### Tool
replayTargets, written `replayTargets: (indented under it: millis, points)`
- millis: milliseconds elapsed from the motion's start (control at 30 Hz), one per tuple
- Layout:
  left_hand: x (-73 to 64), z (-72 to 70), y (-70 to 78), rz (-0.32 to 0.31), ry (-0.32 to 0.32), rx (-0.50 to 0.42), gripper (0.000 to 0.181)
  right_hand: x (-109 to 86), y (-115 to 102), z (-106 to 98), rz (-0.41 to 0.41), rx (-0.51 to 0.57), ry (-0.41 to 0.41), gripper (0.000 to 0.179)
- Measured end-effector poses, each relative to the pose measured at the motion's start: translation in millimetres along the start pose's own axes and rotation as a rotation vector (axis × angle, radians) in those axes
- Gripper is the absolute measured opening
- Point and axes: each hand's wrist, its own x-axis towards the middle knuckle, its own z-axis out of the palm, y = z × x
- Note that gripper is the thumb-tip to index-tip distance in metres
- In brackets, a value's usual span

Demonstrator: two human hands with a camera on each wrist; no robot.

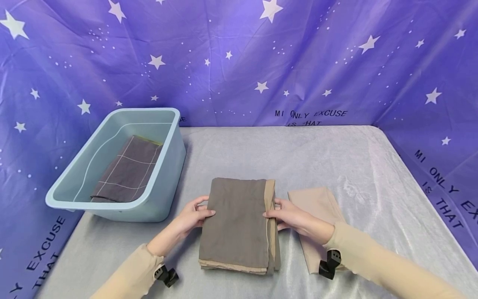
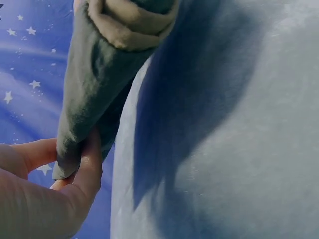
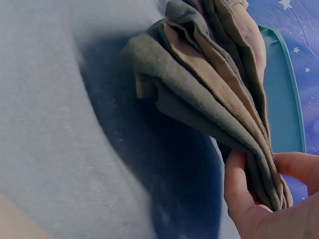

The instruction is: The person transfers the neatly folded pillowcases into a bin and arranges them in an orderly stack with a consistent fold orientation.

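Between both hands is a folded grey-brown cloth [image 1: 237,224] with tan edges, lifted off the table; its shadow falls below it in both wrist views. At its left edge my left hand [image 1: 192,214] pinches the layers, thumb on top and fingers beneath. My right hand [image 1: 295,216] grips the opposite edge the same way, where several folded layers [image 3: 219,94] show in the right wrist view. A pale pink-beige folded cloth [image 1: 317,199] lies on the table, partly hidden under the right forearm.
A light blue plastic bin [image 1: 173,166] stands on the left of the table. Inside it lies a folded dark cloth [image 1: 128,170] with white grid lines. Grey fabric covers the table [image 1: 291,153]. A purple star-printed curtain [image 1: 224,70] hangs behind and at the sides.
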Motion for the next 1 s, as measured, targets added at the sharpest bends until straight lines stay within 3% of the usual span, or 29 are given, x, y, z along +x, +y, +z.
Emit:
replayTargets:
  millis: [367, 1000]
  points:
    - [0.7, -2.1, 14.3, 0.013, 0.063, 0.003, 0.05, 0.6, -13, -2, -0.032, 0.086, 0.011, 0.062]
    - [-6.1, -6.0, 43.0, 0.057, 0.129, 0.008, 0.052, 3.8, -37, -2, -0.043, 0.059, 0.043, 0.061]
